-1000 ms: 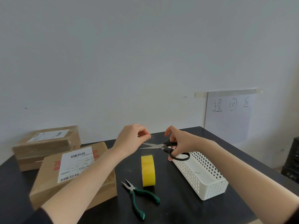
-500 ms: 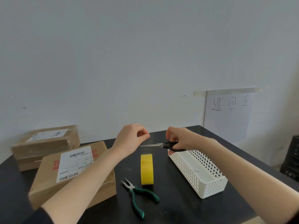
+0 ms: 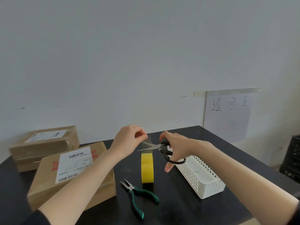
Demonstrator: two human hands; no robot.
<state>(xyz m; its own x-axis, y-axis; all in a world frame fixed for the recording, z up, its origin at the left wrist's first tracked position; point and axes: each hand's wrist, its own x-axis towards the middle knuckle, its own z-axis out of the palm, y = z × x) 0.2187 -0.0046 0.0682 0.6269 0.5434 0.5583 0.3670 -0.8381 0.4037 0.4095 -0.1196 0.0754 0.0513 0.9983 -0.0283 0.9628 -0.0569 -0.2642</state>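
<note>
My left hand (image 3: 128, 140) is raised above the black table (image 3: 178, 208) and pinches a short strip of clear tape (image 3: 148, 140) between thumb and forefinger. My right hand (image 3: 175, 146) grips black-handled scissors (image 3: 159, 147), whose blades are parted and point left at the tape strip. A yellow tape roll (image 3: 147, 168) stands on edge on the table just below both hands. I cannot tell whether the strip is still joined to the roll.
Green-handled pliers (image 3: 138, 197) lie in front of the roll. A white perforated basket (image 3: 199, 177) sits to the right. Two labelled cardboard parcels (image 3: 73, 174) (image 3: 43, 145) lie at the left. A handwritten paper sign (image 3: 227, 114) is taped to the wall; a black crate (image 3: 292, 159) stands at far right.
The scissors, drawn shut half a second ago, have opened again at the tape strip. My left hand has stayed in place holding the strip.
</note>
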